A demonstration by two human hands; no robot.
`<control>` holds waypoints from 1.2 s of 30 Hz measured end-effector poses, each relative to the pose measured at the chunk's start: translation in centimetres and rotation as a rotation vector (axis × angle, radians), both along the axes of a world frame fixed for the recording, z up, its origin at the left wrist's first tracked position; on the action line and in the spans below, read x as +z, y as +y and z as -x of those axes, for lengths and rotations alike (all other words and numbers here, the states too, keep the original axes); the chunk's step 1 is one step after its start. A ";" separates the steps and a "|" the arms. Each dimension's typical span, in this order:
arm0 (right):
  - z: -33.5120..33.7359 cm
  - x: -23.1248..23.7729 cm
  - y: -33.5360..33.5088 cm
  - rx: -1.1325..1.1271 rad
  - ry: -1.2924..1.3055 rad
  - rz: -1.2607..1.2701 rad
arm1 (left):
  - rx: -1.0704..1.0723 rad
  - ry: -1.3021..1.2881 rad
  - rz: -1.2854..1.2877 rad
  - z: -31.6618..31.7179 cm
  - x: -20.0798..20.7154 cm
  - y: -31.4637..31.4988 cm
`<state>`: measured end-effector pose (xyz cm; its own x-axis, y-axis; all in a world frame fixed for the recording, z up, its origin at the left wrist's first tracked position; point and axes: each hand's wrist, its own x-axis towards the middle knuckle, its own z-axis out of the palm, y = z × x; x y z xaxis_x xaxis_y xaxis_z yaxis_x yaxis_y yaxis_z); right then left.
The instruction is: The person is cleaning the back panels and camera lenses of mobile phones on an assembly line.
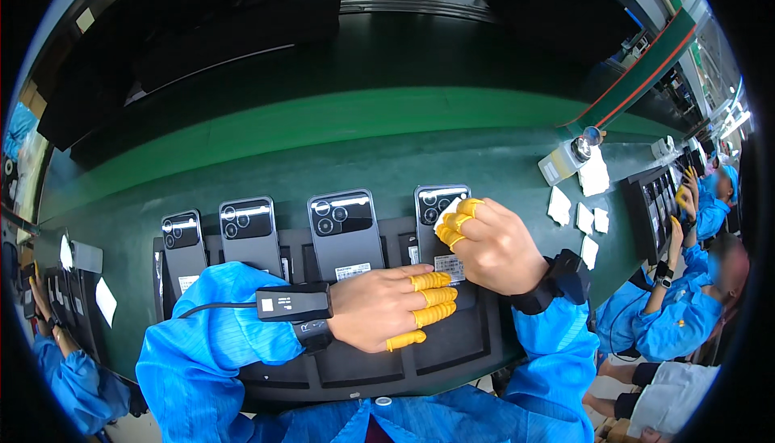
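My right hand (pixel 492 245), yellow finger cots on its fingertips, pinches a folded white wipe (pixel 446 217) against the camera end of the rightmost grey phone (pixel 426 237). Fingers stretched out, my left hand (pixel 387 307) lies flat across the lower end of that phone, near its white label (pixel 449 266). Yellow cots cover several of its fingers too. To the left, three more phones, the nearest one (pixel 345 239), another (pixel 250 237) and the far left one (pixel 182 243), lie back up in the black compartment tray (pixel 355 369). My left forearm hides part of them.
Right of the tray lie several white wipes (pixel 559 205), with a clear dispenser bottle (pixel 561 164) and a larger wipe pile (pixel 595 172) behind. Further right, co-workers in blue (pixel 674 318) work at another tray (pixel 652 213). A person's blue sleeve (pixel 77 382) shows at the left.
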<state>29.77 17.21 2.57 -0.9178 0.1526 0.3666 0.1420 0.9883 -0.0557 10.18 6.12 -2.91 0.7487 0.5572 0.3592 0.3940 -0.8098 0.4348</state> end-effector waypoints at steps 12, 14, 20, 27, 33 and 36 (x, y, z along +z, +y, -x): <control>1.7 -1.9 1.6 -0.215 0.236 -0.050 | -0.001 0.014 -0.001 -0.1 0.0 0.1; 2.0 -1.7 1.5 -0.181 0.250 -0.034 | 0.010 0.007 0.005 -0.2 0.1 0.1; 1.7 -2.1 1.1 -0.197 0.192 -0.003 | 0.013 -0.001 0.006 -0.3 0.2 0.2; 2.6 -2.7 0.4 -0.119 0.218 0.059 | -0.003 0.001 0.019 -0.5 -0.1 0.6; 1.6 -1.8 3.0 -0.304 0.247 -0.136 | 0.005 0.030 0.020 -0.5 0.2 0.4; 0.5 -1.4 3.3 -0.304 0.293 -0.047 | 0.005 0.031 0.017 -0.7 -0.1 0.5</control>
<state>29.26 20.56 1.15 -0.6898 0.3771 0.6181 0.4121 0.9064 -0.0930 10.89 6.65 -3.00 0.7564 0.5668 0.3266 0.4114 -0.8003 0.4361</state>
